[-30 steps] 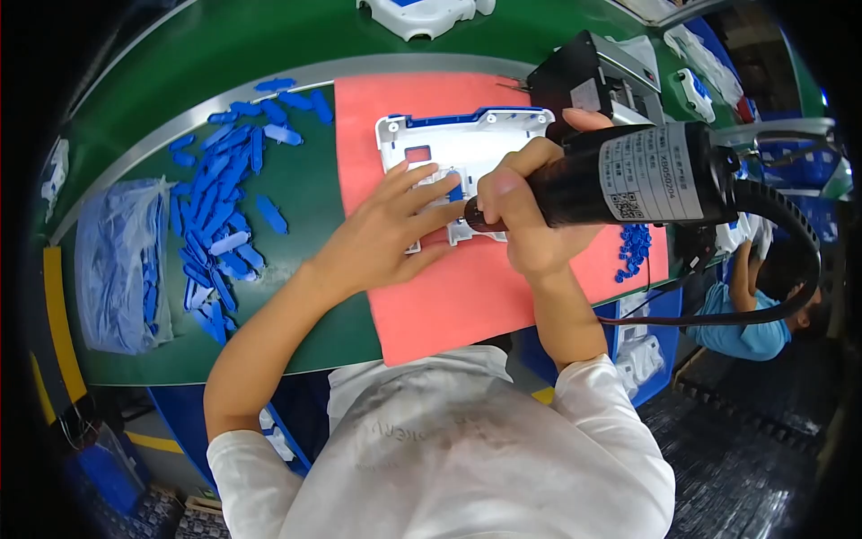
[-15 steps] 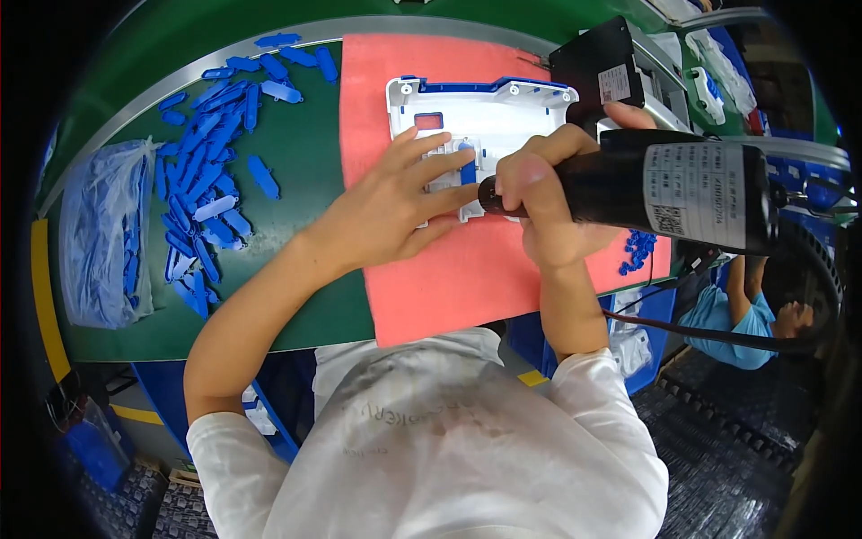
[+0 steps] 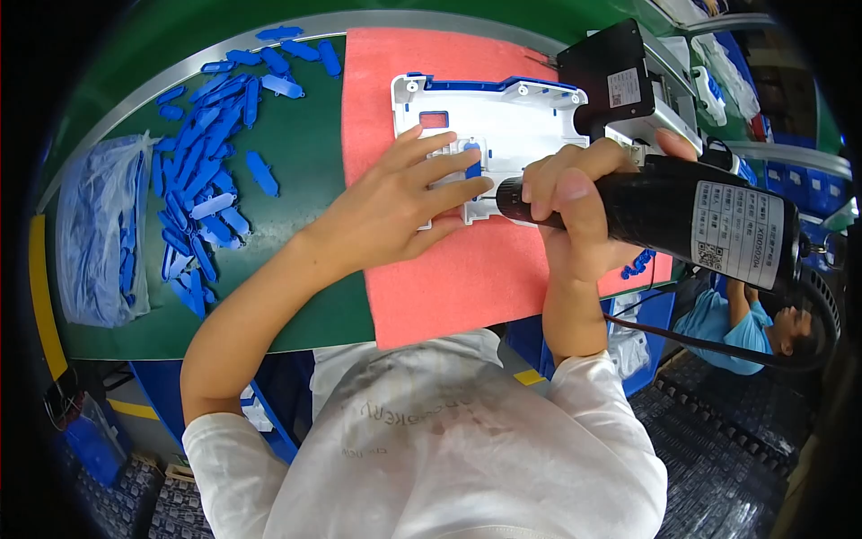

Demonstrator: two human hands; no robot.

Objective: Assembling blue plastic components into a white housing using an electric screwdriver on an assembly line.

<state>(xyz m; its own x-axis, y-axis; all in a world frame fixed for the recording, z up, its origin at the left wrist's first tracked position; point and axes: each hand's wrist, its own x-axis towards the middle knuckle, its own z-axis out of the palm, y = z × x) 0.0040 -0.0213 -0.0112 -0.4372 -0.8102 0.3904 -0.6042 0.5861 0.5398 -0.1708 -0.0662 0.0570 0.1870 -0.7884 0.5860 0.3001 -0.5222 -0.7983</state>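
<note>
One white plastic panel [image 3: 503, 126] lies on one pink mat [image 3: 467, 260]. One black power screwdriver [image 3: 664, 216] is in view, with one black box [image 3: 611, 76] behind it. One clear bag [image 3: 94, 234] of blue pieces sits beside a loose heap of small blue plastic tabs [image 3: 211, 180], too many to count exactly, several dozen.

Loose blue clips [image 3: 208, 184] beside a plastic bag [image 3: 94, 234].
</note>
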